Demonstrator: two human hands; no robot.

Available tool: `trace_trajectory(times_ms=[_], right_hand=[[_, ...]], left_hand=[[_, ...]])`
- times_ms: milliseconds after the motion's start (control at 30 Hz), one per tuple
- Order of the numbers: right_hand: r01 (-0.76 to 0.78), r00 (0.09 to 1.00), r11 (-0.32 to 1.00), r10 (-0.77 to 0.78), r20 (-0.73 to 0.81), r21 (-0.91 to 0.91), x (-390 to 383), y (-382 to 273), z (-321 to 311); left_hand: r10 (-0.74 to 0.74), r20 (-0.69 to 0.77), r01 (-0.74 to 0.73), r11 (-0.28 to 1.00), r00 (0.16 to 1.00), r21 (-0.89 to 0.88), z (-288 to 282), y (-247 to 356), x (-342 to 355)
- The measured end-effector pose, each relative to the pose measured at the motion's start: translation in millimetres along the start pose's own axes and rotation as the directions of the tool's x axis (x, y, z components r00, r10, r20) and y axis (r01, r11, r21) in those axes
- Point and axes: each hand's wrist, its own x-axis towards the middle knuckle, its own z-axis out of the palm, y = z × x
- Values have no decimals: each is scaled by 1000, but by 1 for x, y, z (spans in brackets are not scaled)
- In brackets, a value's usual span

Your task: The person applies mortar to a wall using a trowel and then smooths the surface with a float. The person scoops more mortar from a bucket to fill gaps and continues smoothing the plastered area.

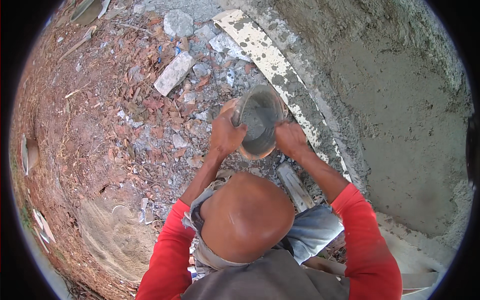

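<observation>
A small bucket (255, 145) with wet grey mortar inside sits tilted on the rubble in the middle of the head view. My left hand (227, 131) is closed round its left side, thumb over the rim. My right hand (289, 135) is closed at the bucket's right side, on what looks like a trowel, whose dark blade (266, 116) reaches into the mortar; the handle is hidden by my fingers. My bare knee (247, 215) is bent just below the bucket.
A mortar-spattered white strip (270, 60) curves along the edge of wet cement (400, 140) on the right. Broken concrete chunks (174, 73), dry leaves and gravel cover the ground at left, with sand (107, 240) lower down. A wooden piece (295, 187) lies beside my knee.
</observation>
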Motion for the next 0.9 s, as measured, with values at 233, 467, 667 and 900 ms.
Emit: trace_trajectory(times_ms=[233,467,667,900], right_hand=[[-164,981,767,194,19,620,-27,-34,-14],[7,963,852,135,-234,523,17,-17,-198],[138,977,373,-206,-63,917,52,-5,-303],[245,790,513,387,-476,823,109,122,-365]], left_hand=[[-111,-27,114,987,993,110,-49,-15,3],[-285,15,265,870,958,-416,-63,-104,10],[-290,-7,263,876,957,-404,-64,-103,5],[-285,-9,259,882,958,-394,-51,-98,15]])
